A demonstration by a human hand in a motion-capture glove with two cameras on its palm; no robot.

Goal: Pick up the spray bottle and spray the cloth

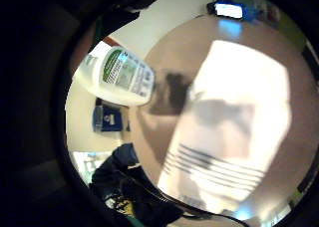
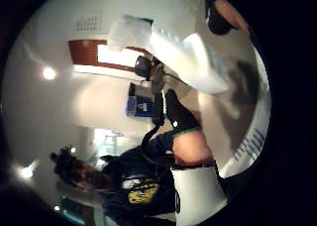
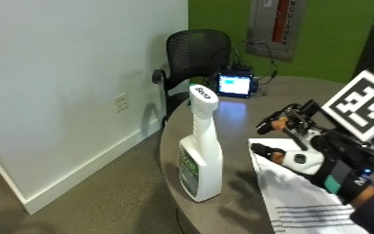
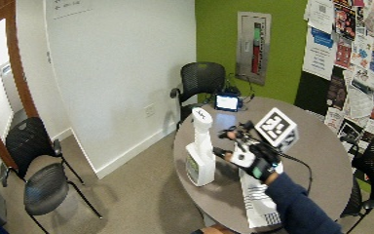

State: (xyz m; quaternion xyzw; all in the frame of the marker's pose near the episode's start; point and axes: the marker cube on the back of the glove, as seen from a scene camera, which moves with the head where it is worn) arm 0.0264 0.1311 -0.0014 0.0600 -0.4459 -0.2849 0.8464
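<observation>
Spray bottle (image 3: 201, 151) stands upright near the round table's (image 3: 239, 122) left edge, untouched. Gloved right hand (image 3: 297, 146) is held spread and empty above the cloth (image 3: 304, 200), beside the bottle, presumably for reaching.

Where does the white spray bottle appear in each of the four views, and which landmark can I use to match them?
Outside view: spray bottle stands upright near the table edge, beside the gloved right hand, apart from it.
Wide outside view: spray bottle stands by the table edge, before the hand.
Little finger side palm view: its labelled body beside the cloth.
Thumb side palm view: its trigger head and neck.
Shared landmark: the white striped cloth on the table.
</observation>
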